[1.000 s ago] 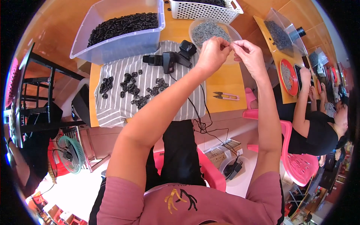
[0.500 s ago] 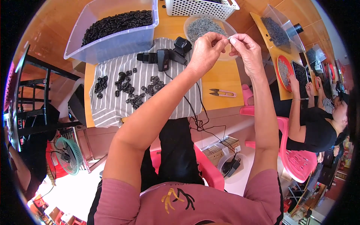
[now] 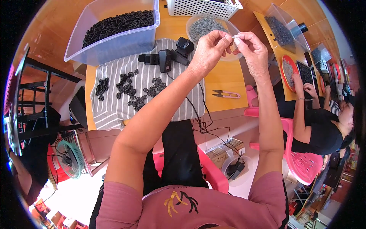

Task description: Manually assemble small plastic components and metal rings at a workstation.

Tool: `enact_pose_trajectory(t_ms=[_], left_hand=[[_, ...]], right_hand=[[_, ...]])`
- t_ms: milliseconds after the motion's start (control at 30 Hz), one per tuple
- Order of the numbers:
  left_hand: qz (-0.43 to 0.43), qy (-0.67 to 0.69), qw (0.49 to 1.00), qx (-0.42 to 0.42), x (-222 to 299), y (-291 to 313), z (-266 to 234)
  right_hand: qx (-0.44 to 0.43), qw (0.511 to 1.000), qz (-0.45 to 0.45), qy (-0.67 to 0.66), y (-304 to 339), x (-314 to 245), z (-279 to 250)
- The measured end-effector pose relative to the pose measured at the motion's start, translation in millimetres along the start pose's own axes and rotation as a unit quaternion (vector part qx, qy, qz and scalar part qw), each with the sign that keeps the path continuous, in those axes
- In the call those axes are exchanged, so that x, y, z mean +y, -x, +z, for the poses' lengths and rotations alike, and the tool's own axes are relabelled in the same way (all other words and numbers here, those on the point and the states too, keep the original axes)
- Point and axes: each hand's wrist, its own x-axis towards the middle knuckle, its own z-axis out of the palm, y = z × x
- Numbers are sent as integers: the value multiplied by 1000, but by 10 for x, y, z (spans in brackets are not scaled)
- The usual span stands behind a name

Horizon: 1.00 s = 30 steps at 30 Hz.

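Both hands meet above a round clear bowl (image 3: 231,26) of small grey metal pieces (image 3: 206,27). My left hand (image 3: 211,49) pinches with thumb and forefinger, its fingertips almost touching those of my right hand (image 3: 252,52). A tiny silvery piece (image 3: 234,36) shows between the two pinches; its exact kind is too small to make out. Left of my left forearm, several small black plastic parts (image 3: 126,86) lie in loose groups on a grey striped cloth (image 3: 108,114).
A clear bin (image 3: 110,47) heaped with black parts stands at the far left, near a white perforated basket (image 3: 202,10). Black strapped devices (image 3: 165,61) trail cables off the table. Pink-handled thread snips (image 3: 227,94) lie at right. Another person (image 3: 320,128) works at a side table.
My hands stay pinched together above the bowl with only slight finger movement. At the side table, the other person's hands have shifted toward the red tray.
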Motion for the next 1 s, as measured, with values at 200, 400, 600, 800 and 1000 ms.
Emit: enact_pose_trajectory(t_ms=[200, 400, 600, 800, 1000], left_hand=[[-32, 11, 999, -20, 18, -7, -15], [-82, 46, 994, -51, 11, -41, -51], [-58, -72, 995, -40, 23, -78, -21], [75, -197, 977, 12, -45, -49, -19], [135, -310, 941, 28, -17, -13, -48]], right_hand=[[0, 998, -42, 51, 8, -7, 12], [-14, 996, -44, 71, -33, 35, -15], [-3, 998, -6, 57, -58, 22, -41], [-13, 997, 78, 19, -70, 75, -94], [-33, 993, 112, 16, -47, 92, -78]])
